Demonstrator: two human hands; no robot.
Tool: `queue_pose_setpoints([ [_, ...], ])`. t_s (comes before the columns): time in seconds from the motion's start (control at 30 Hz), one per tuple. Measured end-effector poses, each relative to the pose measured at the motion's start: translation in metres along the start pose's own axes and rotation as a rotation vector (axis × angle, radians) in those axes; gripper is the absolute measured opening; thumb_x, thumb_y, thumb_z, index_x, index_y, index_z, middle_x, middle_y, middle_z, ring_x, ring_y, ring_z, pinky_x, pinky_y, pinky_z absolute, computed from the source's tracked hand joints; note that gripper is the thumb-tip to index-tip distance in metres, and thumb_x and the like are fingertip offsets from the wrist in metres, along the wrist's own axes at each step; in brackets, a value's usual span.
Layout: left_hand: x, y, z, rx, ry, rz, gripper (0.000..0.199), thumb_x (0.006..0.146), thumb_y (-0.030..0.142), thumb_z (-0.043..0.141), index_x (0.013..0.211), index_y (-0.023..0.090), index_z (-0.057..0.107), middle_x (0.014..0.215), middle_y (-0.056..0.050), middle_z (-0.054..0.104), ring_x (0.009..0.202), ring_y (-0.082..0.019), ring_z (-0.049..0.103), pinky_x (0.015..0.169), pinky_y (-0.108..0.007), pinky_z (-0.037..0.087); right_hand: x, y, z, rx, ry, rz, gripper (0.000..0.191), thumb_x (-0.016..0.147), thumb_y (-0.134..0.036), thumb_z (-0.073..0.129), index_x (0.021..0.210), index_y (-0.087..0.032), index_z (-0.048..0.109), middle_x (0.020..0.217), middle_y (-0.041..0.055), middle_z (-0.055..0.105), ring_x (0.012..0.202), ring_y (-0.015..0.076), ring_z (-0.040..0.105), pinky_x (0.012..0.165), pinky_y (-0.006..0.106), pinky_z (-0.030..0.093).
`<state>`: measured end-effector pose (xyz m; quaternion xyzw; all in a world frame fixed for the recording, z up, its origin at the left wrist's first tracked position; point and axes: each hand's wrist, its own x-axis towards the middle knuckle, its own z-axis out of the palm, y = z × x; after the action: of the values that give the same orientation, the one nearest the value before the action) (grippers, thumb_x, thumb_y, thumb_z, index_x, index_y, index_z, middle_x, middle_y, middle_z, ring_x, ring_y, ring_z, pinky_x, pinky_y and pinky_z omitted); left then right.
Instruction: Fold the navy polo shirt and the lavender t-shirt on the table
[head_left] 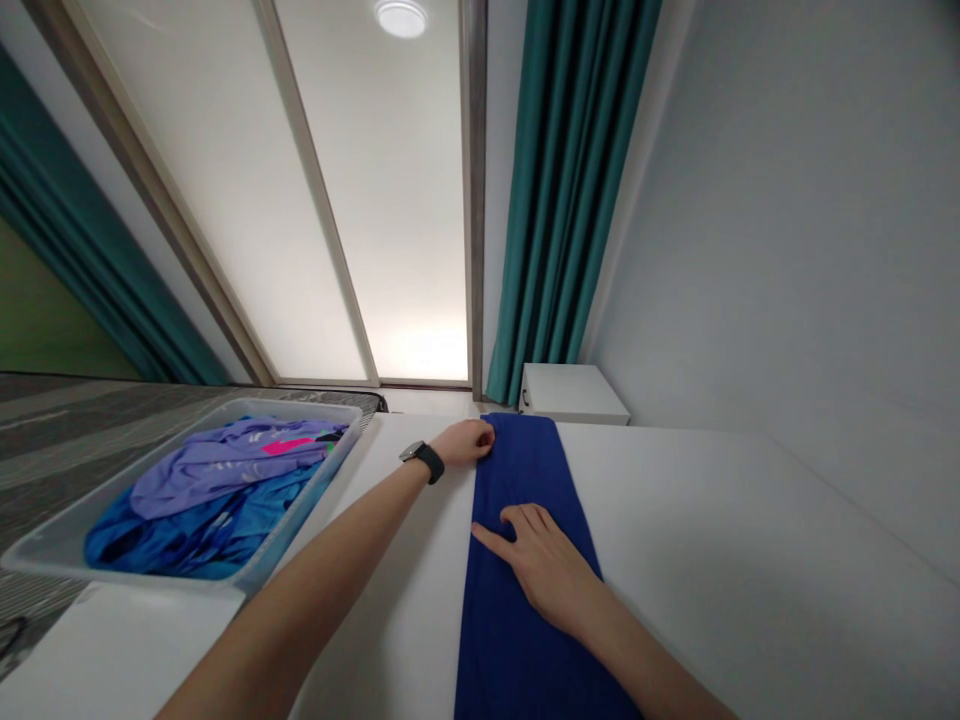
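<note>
A long, narrow piece of dark blue cloth [525,650], apparently a folded garment, lies flat on the white table [697,560]. It runs from the near edge of the view to the far table edge; its kind does not show. At its far left corner my left hand [463,442] is closed, the fingers pinching the edge, and a black watch [424,459] is on that wrist. Nearer to me, my right hand [544,570] rests on the cloth's middle with thumb and fingers apart, holding nothing.
To the left, a clear plastic bin [259,575] holds crumpled purple clothing [217,465] and blue clothing [187,535]. Beyond the table stands a low white cabinet [574,390], with a teal curtain [574,200] behind it. A grey wall [810,240] rises at right.
</note>
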<state>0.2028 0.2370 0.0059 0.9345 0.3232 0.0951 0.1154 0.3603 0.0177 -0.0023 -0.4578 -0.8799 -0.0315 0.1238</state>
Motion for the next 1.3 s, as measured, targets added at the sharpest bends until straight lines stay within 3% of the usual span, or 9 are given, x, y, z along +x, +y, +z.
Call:
queue_pose_setpoints([
  [0.1, 0.0, 0.001, -0.004, -0.024, -0.003, -0.001, 0.01, 0.08, 0.016, 0.057, 0.085, 0.019, 0.065, 0.082, -0.002, 0.069, 0.075, -0.016, 0.062, 0.07, -0.024, 0.045, 0.0, -0.003, -0.005, -0.018, -0.027, -0.012, 0.06, 0.087, -0.002, 0.048, 0.141, -0.027, 0.046, 0.105, 0.0091, 0.057, 0.096, 0.0235, 0.053, 0.087, 0.04, 0.044],
  [0.33, -0.011, 0.002, -0.004, -0.117, 0.049, -0.043, 0.015, 0.084, 0.015, 0.053, 0.088, 0.02, 0.067, 0.084, -0.002, 0.07, 0.076, -0.016, 0.063, 0.074, -0.024, 0.046, 0.02, -0.001, -0.021, -0.016, -0.132, 0.013, 0.047, 0.09, -0.002, 0.042, 0.128, -0.025, 0.056, 0.101, 0.0072, 0.058, 0.093, 0.0209, 0.055, 0.082, 0.034, 0.04],
  [0.47, -0.017, 0.002, -0.001, -0.197, 0.089, -0.097, 0.015, 0.085, 0.018, 0.054, 0.089, 0.02, 0.068, 0.087, -0.002, 0.072, 0.077, -0.016, 0.065, 0.076, -0.025, 0.047, 0.033, -0.002, -0.016, -0.036, -0.139, 0.053, 0.034, 0.093, -0.007, 0.041, 0.119, -0.022, 0.059, 0.101, 0.0071, 0.061, 0.094, 0.0211, 0.057, 0.088, 0.036, 0.038],
  [0.67, -0.012, 0.001, 0.002, -0.362, 0.125, -0.284, 0.018, 0.085, 0.018, 0.054, 0.1, 0.018, 0.065, 0.086, -0.002, 0.074, 0.081, -0.016, 0.068, 0.078, -0.026, 0.051, 0.027, 0.0, 0.001, 0.123, -0.083, 0.162, 0.019, 0.089, -0.006, 0.043, 0.096, -0.019, 0.054, 0.093, 0.0042, 0.063, 0.083, 0.0182, 0.058, 0.077, 0.03, 0.037],
  [0.8, 0.002, 0.0, 0.009, -0.481, 0.081, -0.47, 0.028, 0.086, 0.015, 0.051, 0.113, 0.011, 0.059, 0.082, -0.006, 0.075, 0.06, -0.013, 0.066, 0.06, -0.023, 0.051, 0.021, 0.005, 0.008, 0.298, 0.034, 0.21, 0.022, 0.089, -0.003, 0.034, 0.094, -0.02, 0.047, 0.082, 0.002, 0.061, 0.077, 0.0177, 0.057, 0.075, 0.03, 0.037],
  [0.93, 0.014, -0.003, 0.011, -0.571, -0.016, -0.596, 0.022, 0.085, 0.014, 0.054, 0.106, 0.011, 0.062, 0.073, -0.006, 0.074, 0.048, -0.011, 0.062, 0.048, -0.02, 0.046, 0.019, 0.007, 0.01, 0.389, 0.115, 0.236, 0.021, 0.089, -0.006, 0.03, 0.092, -0.022, 0.043, 0.076, 0.0007, 0.058, 0.072, 0.0182, 0.055, 0.07, 0.029, 0.038],
  [1.03, 0.021, -0.003, 0.005, -0.635, -0.1, -0.648, 0.01, 0.085, 0.017, 0.058, 0.09, 0.012, 0.065, 0.067, -0.004, 0.073, 0.045, -0.011, 0.061, 0.044, -0.018, 0.043, 0.019, 0.008, 0.01, 0.437, 0.142, 0.236, 0.02, 0.089, -0.008, 0.029, 0.09, -0.022, 0.042, 0.076, 0.0011, 0.056, 0.072, 0.0187, 0.055, 0.069, 0.03, 0.039],
  [1.13, 0.027, 0.0, -0.002, -0.693, -0.154, -0.682, 0.011, 0.086, 0.019, 0.058, 0.08, 0.012, 0.064, 0.066, -0.005, 0.072, 0.045, -0.011, 0.062, 0.043, -0.018, 0.043, 0.019, 0.009, 0.01, 0.471, 0.141, 0.25, 0.018, 0.089, -0.009, 0.028, 0.089, -0.023, 0.041, 0.076, 0.0014, 0.055, 0.073, 0.0194, 0.055, 0.07, 0.03, 0.04],
  [1.3, 0.028, 0.008, -0.006, -0.761, -0.153, -0.715, 0.014, 0.09, 0.021, 0.056, 0.08, 0.013, 0.06, 0.07, -0.007, 0.073, 0.05, -0.011, 0.066, 0.044, -0.017, 0.042, 0.019, 0.009, 0.01, 0.487, 0.138, 0.264, 0.018, 0.089, -0.009, 0.029, 0.089, -0.023, 0.041, 0.076, 0.0007, 0.054, 0.073, 0.0191, 0.054, 0.07, 0.03, 0.039],
])
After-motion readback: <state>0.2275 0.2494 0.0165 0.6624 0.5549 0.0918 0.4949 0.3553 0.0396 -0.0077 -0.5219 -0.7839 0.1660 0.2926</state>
